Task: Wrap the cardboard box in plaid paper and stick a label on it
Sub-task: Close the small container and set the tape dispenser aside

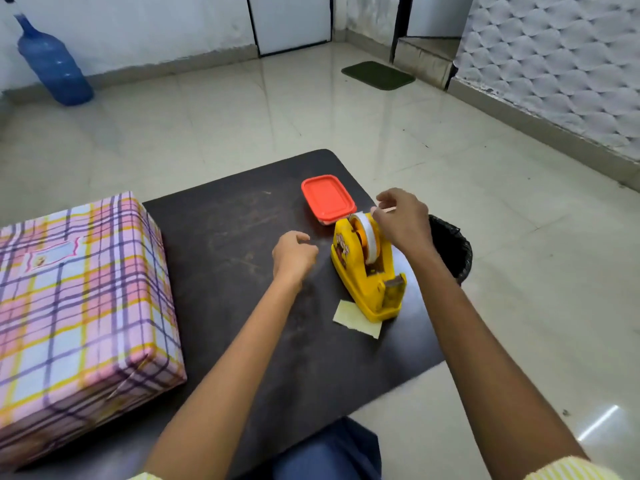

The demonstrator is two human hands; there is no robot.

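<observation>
The cardboard box (79,306) sits well to the left of the yellow tape dispenser (367,271), at the left edge of the dark table (242,334), and no bare cardboard shows. Plaid paper covers every face you can see, with the end nearest you folded in. A label (55,254) is already stuck on its top face, so both parts of the job look done from here. Any seam or end turned away from you is hidden. What may be left, as I judge it, is a last strip of tape or tidying up. Your right hand (403,220) is at the top of the dispenser's tape roll (367,233), with thumb and fingers closed in a pinch on what looks like the tape end (386,209). Your left hand (294,252) hovers just left of the dispenser, fingers loosely curled and holding nothing. Count one wrapped box, one label, one dispenser and one roll. There is one red-lidded container (327,199) just behind the dispenser. One pale yellow paper scrap (356,320) lies at its near end and seems partly tucked under the base. One black bin (453,247) stands on the floor to its right. Far beyond the dispenser on the floor are one blue bottle (52,64) and one green mat (377,75).
</observation>
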